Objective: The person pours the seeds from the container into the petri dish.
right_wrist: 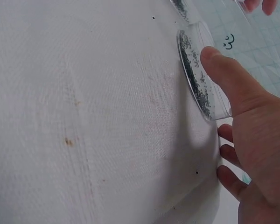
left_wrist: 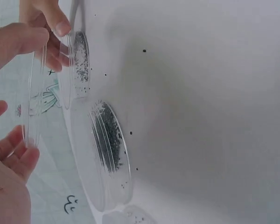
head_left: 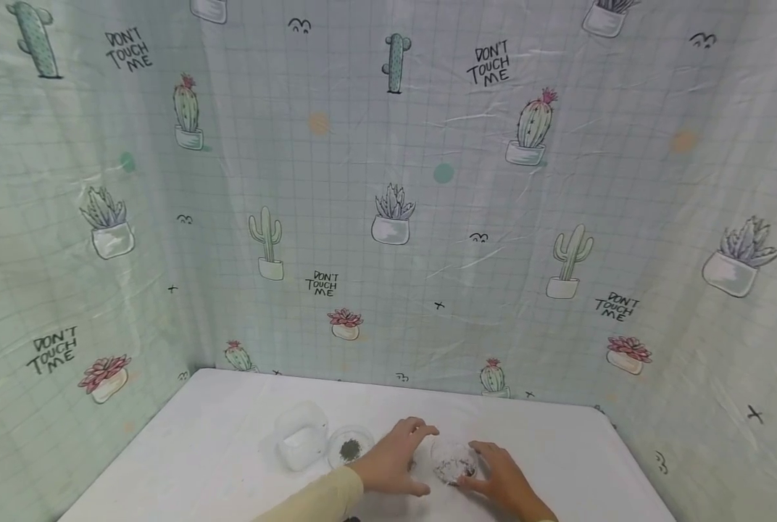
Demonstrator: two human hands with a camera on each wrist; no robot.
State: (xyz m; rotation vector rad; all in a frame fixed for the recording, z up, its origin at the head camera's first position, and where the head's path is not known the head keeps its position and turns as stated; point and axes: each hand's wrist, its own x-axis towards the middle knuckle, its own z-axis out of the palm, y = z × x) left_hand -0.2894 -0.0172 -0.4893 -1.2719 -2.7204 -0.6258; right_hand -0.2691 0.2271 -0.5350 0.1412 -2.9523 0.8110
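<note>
My left hand [head_left: 395, 462] pinches a clear round lid [left_wrist: 35, 105] by its edge, held upright between thumb and fingers in the left wrist view. To its right, my right hand [head_left: 504, 477] grips the side of a clear round dish [head_left: 454, 464] with its thumb at the rim. Dark grains [right_wrist: 191, 70] lie scattered over that dish's bottom, which sits low at the table. Another clear dish [head_left: 332, 458] stands left of my left hand, with a dark green heap of grains [head_left: 349, 450] in it.
A clear container [head_left: 301, 446] stands at the far left of the dishes. Several loose dark grains [left_wrist: 144, 51] lie on the white table [head_left: 219, 442]. A cactus-print curtain [head_left: 336, 239] rises behind the table and along both sides.
</note>
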